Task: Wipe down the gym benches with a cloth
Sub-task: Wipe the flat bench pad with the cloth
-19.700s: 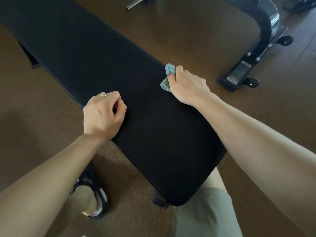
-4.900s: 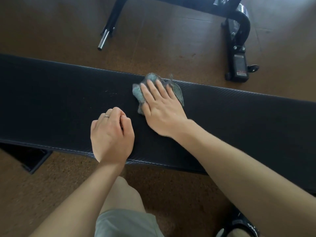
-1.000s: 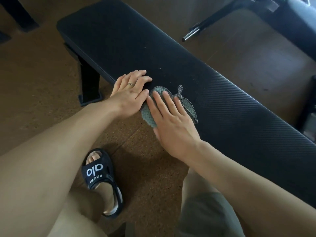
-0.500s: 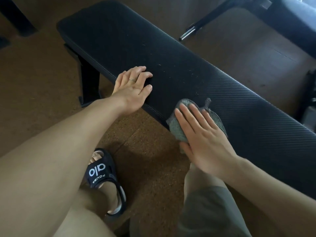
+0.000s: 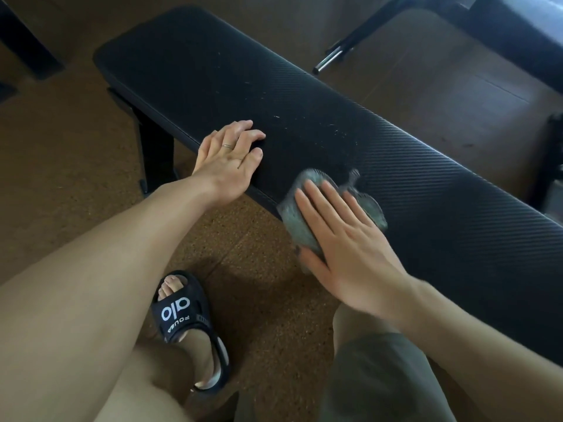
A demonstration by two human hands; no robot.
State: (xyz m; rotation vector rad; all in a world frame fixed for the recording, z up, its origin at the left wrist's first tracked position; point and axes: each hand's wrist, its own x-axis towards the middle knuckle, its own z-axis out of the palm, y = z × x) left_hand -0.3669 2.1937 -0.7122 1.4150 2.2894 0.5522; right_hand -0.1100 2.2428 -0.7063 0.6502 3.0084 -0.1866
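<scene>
A long black padded gym bench (image 5: 411,166) runs from upper left to lower right, with pale specks on its middle. A grey-green cloth (image 5: 297,219) lies over the bench's near edge. My right hand (image 5: 344,242) presses flat on the cloth with straight fingers. My left hand (image 5: 231,159), with a ring on one finger, rests on the near edge further left, its fingers laid on the pad.
The floor (image 5: 70,147) is brown cork. The bench's black leg (image 5: 155,153) stands under its left end. A metal bar (image 5: 332,59) and dark equipment (image 5: 524,41) lie behind the bench. My sandalled foot (image 5: 182,315) and my knee in grey shorts (image 5: 380,376) are below.
My right hand slid the cloth to the right along the bench's near edge, away from my left hand. My left hand stayed put.
</scene>
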